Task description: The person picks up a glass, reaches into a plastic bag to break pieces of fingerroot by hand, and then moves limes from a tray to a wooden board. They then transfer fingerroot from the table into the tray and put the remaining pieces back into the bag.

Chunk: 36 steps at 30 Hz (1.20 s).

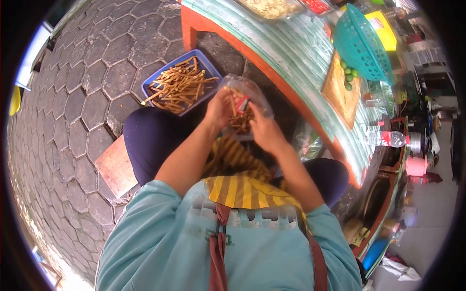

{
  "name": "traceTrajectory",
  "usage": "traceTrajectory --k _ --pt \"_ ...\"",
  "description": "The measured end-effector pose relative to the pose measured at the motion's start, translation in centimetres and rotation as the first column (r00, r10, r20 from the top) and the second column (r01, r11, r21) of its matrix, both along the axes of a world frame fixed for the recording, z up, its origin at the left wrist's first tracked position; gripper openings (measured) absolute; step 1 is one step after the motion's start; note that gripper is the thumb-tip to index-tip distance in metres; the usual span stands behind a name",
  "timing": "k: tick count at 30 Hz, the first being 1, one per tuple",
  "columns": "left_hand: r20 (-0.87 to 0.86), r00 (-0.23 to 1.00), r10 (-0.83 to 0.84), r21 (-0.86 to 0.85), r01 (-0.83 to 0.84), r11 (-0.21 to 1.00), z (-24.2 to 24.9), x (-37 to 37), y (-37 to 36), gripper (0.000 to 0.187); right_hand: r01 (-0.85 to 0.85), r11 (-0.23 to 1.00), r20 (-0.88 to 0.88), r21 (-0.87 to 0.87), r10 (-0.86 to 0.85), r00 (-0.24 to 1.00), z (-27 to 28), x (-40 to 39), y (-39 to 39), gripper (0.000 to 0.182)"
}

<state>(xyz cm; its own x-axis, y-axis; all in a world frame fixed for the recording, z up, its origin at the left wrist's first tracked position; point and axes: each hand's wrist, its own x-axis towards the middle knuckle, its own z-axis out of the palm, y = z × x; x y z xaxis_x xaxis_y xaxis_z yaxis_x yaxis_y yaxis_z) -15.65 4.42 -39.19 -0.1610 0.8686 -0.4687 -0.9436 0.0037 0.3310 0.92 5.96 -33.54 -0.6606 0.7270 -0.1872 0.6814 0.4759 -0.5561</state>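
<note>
Both of my hands are together over a clear plastic bag (262, 94) that holds brown scraps (241, 123). My left hand (220, 109) is closed round a light brown root-like stick (233, 103) at the bag's left side. In my right hand (266, 130), closed at the bag's right side, is a small red and white object (241, 105), its shape partly hidden by the fingers. Just left of the bag, a blue tray (154, 77) on the paving holds several thin brown sticks (179, 83).
A low table (291, 63) with an orange edge curves along the right. On it are a cutting board (337, 92), green limes (348, 77), a teal colander (361, 46) and a plastic bottle (388, 139). A wooden board (116, 167) lies by the left knee.
</note>
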Motion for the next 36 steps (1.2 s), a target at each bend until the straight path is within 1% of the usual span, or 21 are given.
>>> traceTrajectory --k 2,3,4,6,7,8,10,11,12,13,15,16,18,20,21,25,26,27,33,34,36 --pt "0.033 0.993 -0.116 -0.075 0.119 0.99 0.1 0.1 0.0 0.012 0.012 0.991 0.008 0.136 -0.013 1.0 -0.7 -0.1 0.2 0.053" --pt "-0.053 0.976 -0.21 -0.003 0.211 0.978 -0.8 -0.2 -0.1 0.017 0.031 0.997 0.048 0.077 -0.035 0.998 -0.5 -0.2 0.5 0.053" --pt "-0.051 0.975 -0.217 -0.003 0.217 0.976 -1.2 0.1 -0.2 0.017 0.037 0.996 0.05 0.077 -0.041 0.998 -0.7 -0.1 0.7 0.053" --pt "-0.202 0.935 -0.291 -0.043 0.288 0.957 -0.6 0.7 -0.4 0.023 0.038 0.994 0.107 0.106 -0.05 0.993 -1.6 0.1 1.2 0.055" --pt "-0.203 0.922 -0.329 0.017 0.339 0.941 -0.8 0.8 -0.5 0.028 0.045 0.993 0.11 0.108 -0.057 0.992 -1.9 0.3 1.4 0.055" --pt "-0.202 0.92 -0.336 0.018 0.346 0.938 -0.7 0.9 -0.6 0.028 0.038 0.989 0.113 0.141 -0.054 0.992 -2.1 0.4 1.5 0.056" --pt "-0.241 0.883 -0.403 0.045 0.425 0.904 -0.5 1.1 -0.8 0.025 0.04 0.984 0.116 0.173 -0.061 0.991 -2.5 0.6 1.7 0.057" --pt "-0.243 0.875 -0.419 0.044 0.441 0.896 -0.7 1.2 -0.9 0.021 0.038 0.98 0.064 0.196 -0.052 0.997 -2.6 0.7 1.7 0.058" --pt "-0.244 0.871 -0.426 0.045 0.449 0.892 -0.9 1.2 -0.9 0.021 0.036 0.975 0.012 0.22 -0.04 0.999 -2.7 0.7 1.8 0.059" --pt "-0.266 0.857 -0.441 0.033 0.465 0.885 -1.1 1.3 -0.8 0.019 0.044 0.974 0.012 0.22 -0.047 0.999 -2.8 0.8 1.9 0.059" --pt "-0.288 0.841 -0.459 0.018 0.484 0.875 -1.0 1.3 -0.9 0.017 0.039 0.974 -0.06 0.225 -0.027 0.998 -2.9 0.8 1.9 0.06" --pt "-0.286 0.836 -0.469 -0.022 0.484 0.875 -1.0 1.3 -0.9 0.017 0.045 0.973 -0.06 0.224 -0.032 0.998 -3.0 0.8 1.9 0.06" --pt "-0.28 0.83 -0.483 -0.059 0.487 0.871 -1.0 1.4 -1.0 0.018 0.021 0.99 0.033 0.137 -0.026 0.999 -3.0 0.9 1.9 0.055" --pt "-0.32 0.815 -0.483 -0.14 0.464 0.875 -1.1 1.5 -1.1 0.021 0.037 0.993 0.042 0.113 -0.042 0.998 -3.2 1.0 2.0 0.056" --pt "-0.318 0.815 -0.485 -0.138 0.466 0.874 -1.1 1.6 -1.1 0.021 0.05 0.995 0.048 0.088 -0.054 0.997 -3.5 1.0 2.0 0.057" --pt "-0.422 0.763 -0.489 -0.207 0.445 0.872 -1.2 1.6 -1.1 0.024 0.05 0.997 0.051 0.059 -0.053 0.997 -5.7 1.2 2.3 0.06" --pt "-0.458 0.737 -0.497 -0.232 0.44 0.867 -1.3 1.5 -1.2 0.025 0.027 0.998 0.006 0.053 -0.027 1.0 -5.5 1.2 2.3 0.061" --pt "-0.456 0.738 -0.498 -0.232 0.441 0.867 -1.4 1.5 -1.2 0.025 0.005 0.999 -0.04 0.047 -0.003 0.999 -5.3 1.2 2.2 0.061" --pt "-0.496 0.69 -0.527 -0.241 0.474 0.847 -1.3 1.4 -1.4 0.025 0.014 1.0 -0.069 -0.022 -0.016 0.997 -6.0 0.8 2.5 0.055" --pt "-0.508 0.674 -0.536 -0.241 0.487 0.84 -1.4 1.4 -1.4 0.024 0.018 1.0 -0.069 -0.023 -0.019 0.997 -6.0 0.7 2.6 0.055" --pt "-0.519 0.655 -0.549 -0.243 0.502 0.83 -1.7 1.5 -1.4 0.023 0.036 0.995 -0.042 -0.09 -0.039 0.998 -6.0 0.5 2.8 0.05"
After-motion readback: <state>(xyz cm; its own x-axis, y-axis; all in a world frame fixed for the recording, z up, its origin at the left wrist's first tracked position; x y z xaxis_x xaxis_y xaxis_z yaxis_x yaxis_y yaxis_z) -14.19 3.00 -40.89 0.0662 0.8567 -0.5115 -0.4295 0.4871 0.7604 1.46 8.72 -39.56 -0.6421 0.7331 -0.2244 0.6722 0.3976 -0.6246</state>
